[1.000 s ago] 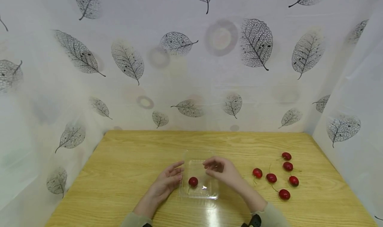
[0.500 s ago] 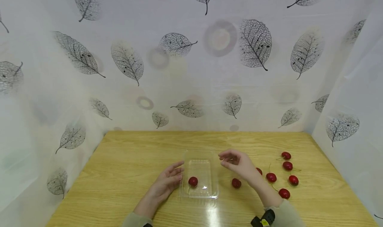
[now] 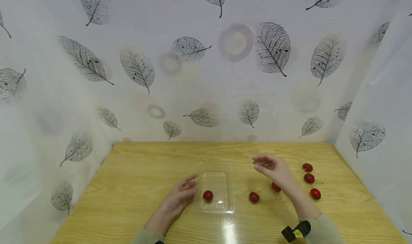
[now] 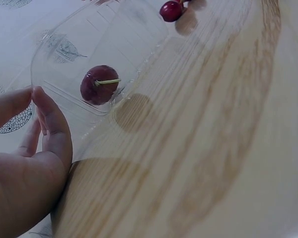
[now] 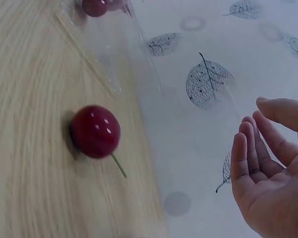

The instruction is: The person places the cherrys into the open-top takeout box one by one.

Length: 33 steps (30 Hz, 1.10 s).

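A clear plastic container (image 3: 215, 165) stands on the wooden table with one dark red cherry (image 3: 207, 195) inside, its green stem (image 4: 109, 81) showing in the left wrist view. My left hand (image 3: 178, 197) rests against the container's left side, fingers extended along the wall and fingertips right at the rim. To the right of the container, my right hand (image 3: 273, 170) is raised over the table with fingers loosely bent and nothing between them. Below and left of it lies a cherry (image 3: 254, 197) with its stem (image 5: 119, 166). Another cherry (image 3: 275, 187) is partly hidden by the right hand.
Three more cherries lie farther right: a back one (image 3: 307, 167), a middle one (image 3: 309, 178) and a front one (image 3: 315, 193). The right forearm covers part of the table (image 3: 135, 172) there. A leaf-printed white sheet (image 3: 206, 76) encloses the back and sides.
My right hand has moved right, away from over the container, uncovering a cherry on the table beside it. Its forearm now hides two cherries seen earlier. The left hand has stayed put.
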Motion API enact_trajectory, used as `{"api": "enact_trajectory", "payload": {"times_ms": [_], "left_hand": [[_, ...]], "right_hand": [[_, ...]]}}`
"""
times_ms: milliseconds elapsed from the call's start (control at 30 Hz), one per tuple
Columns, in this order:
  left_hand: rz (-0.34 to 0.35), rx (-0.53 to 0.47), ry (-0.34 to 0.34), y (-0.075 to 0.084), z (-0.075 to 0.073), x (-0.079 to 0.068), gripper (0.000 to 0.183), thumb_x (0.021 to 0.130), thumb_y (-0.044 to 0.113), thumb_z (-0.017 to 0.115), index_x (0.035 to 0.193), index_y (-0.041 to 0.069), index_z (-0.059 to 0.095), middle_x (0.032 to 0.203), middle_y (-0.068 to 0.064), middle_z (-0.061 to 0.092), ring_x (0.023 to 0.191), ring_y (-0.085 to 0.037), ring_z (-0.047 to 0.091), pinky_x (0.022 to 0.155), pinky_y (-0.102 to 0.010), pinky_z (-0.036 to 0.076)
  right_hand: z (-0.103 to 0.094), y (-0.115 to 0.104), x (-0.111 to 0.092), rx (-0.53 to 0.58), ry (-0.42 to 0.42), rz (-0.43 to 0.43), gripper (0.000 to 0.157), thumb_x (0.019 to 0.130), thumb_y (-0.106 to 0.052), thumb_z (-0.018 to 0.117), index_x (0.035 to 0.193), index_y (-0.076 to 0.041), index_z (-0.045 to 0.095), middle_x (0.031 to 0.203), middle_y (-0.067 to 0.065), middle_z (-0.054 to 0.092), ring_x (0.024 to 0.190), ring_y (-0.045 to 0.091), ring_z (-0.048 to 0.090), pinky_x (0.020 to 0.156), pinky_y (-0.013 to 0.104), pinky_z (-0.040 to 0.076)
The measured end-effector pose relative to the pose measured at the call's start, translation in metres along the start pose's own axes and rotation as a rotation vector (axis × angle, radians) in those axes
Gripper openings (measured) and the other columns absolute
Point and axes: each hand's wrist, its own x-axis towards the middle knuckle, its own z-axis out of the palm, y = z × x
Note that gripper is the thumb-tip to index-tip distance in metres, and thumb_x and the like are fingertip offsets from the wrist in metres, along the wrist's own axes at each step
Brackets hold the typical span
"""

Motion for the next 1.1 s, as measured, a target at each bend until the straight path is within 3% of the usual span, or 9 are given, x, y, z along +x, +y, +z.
{"api": "enact_trajectory", "payload": {"times_ms": [167, 400, 800, 1100], "left_hand": [[0.001, 0.005, 0.003, -0.001, 0.001, 0.001, 0.064, 0.103, -0.005, 0.057, 0.162, -0.002, 0.032, 0.128, -0.002, 0.053, 0.096, -0.003, 0.059, 0.086, -0.017, 0.055], [0.003, 0.005, 0.013, -0.001, 0.002, -0.001, 0.065, 0.103, -0.004, 0.06, 0.162, -0.002, 0.032, 0.127, -0.001, 0.053, 0.097, -0.002, 0.06, 0.086, -0.017, 0.055], [0.0, 0.006, 0.002, 0.001, 0.002, -0.001, 0.065, 0.104, -0.003, 0.059, 0.162, -0.001, 0.032, 0.128, -0.002, 0.051, 0.098, -0.002, 0.059, 0.087, -0.017, 0.055], [0.009, 0.003, 0.002, 0.0, 0.002, -0.001, 0.066, 0.103, -0.001, 0.062, 0.162, -0.001, 0.033, 0.128, -0.002, 0.052, 0.098, -0.002, 0.059, 0.087, -0.017, 0.055]], "right_hand": [[-0.016, -0.001, -0.002, -0.02, 0.025, 0.0, 0.03, 0.103, -0.004, 0.068, 0.129, 0.01, 0.065, 0.105, -0.023, 0.07, 0.096, -0.004, 0.068, 0.086, 0.015, 0.057], [-0.041, 0.002, -0.006, -0.073, 0.072, 0.079, 0.035, 0.105, -0.013, 0.069, 0.134, 0.006, 0.064, 0.108, -0.022, 0.07, 0.098, -0.006, 0.067, 0.086, 0.014, 0.057], [-0.074, 0.015, -0.013, -0.191, 0.159, 0.047, 0.032, 0.104, -0.011, 0.069, 0.13, 0.007, 0.066, 0.103, -0.032, 0.067, 0.094, -0.01, 0.063, 0.084, 0.006, 0.051], [-0.096, 0.024, -0.023, -0.181, 0.181, 0.086, 0.023, 0.105, -0.014, 0.068, 0.127, -0.009, 0.071, 0.103, -0.033, 0.068, 0.095, -0.012, 0.063, 0.083, 0.006, 0.051]]}}
